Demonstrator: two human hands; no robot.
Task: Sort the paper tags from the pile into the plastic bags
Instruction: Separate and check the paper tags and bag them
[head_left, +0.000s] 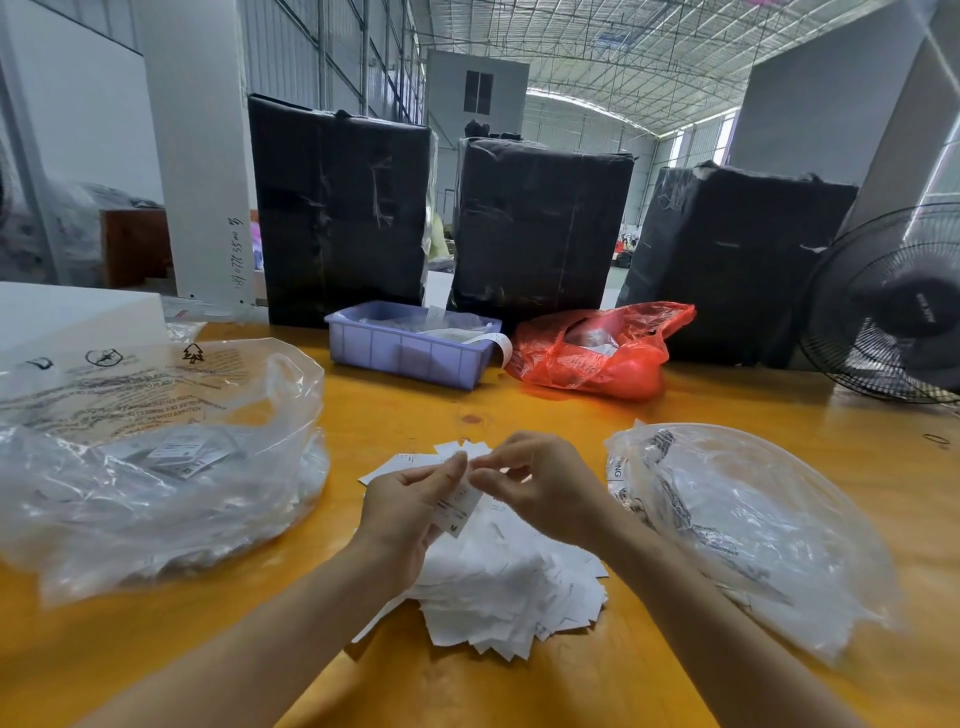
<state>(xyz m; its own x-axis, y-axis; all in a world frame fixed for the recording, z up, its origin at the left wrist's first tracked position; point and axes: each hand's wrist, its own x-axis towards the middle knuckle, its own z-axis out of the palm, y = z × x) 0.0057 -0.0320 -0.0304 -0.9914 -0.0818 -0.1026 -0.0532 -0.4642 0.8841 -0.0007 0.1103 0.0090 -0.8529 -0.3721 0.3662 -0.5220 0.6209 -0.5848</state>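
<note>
Both hands meet above the middle of the table, each pinching the same small paper tag (457, 506). The left hand (410, 512) holds it from the side with thumb and curled fingers, and the right hand (540, 488) nips its upper end between thumb and forefinger. The tag hangs upright between them, printed side toward the camera, with an "M" readable near its lower edge.

Directly under the hands lies the pile of white tags (511, 587), a loose heap spread on the yellow wooden table (467, 686), with a few stray tags lying just beyond the fingers. A large clear plastic bag (156, 457) with printed warnings sits to the left of the pile and already holds tags; a second clear bag (753, 525) lies to the right, also with white tags inside.

Farther back stand a lilac plastic bin (410, 345) and, beside it, a crumpled red bag (602, 351). Behind these, three black-wrapped bundles (540, 223) stand upright, and a black fan (893, 306) is at the far right edge
</note>
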